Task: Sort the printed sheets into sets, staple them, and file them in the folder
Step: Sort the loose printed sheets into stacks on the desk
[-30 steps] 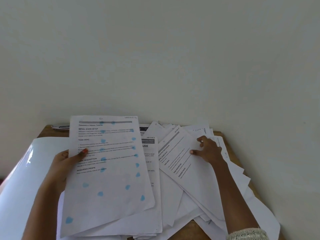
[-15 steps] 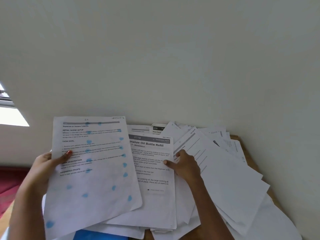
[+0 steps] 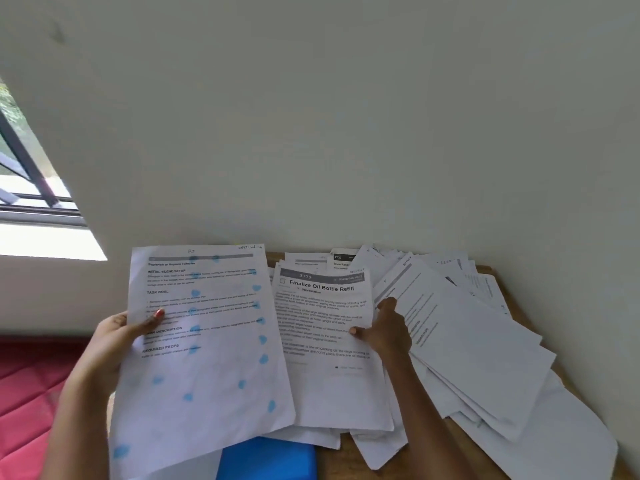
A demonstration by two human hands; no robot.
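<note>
Pale bare wall (image 3: 346,133) fills the upper frame. A window (image 3: 24,168) with dark bars sits at the upper left. Red quilted fabric (image 3: 27,393) lies at the lower left.

A wooden worktop (image 3: 334,462) stands against the wall, mostly buried under a loose heap of printed sheets (image 3: 485,341) that fans to the right. A blue folder (image 3: 268,459) lies at the bottom centre, partly under paper.

The hands are apart. The left hand (image 3: 114,336) grips a blue-spotted sheet (image 3: 204,341) by its left edge, thumb on top, holding it lifted at centre left. The right hand (image 3: 388,329) pinches the right edge of the "Finalize Oil Bottle Refill" sheet (image 3: 325,341), which lies on the heap at the centre of the frame.
</note>
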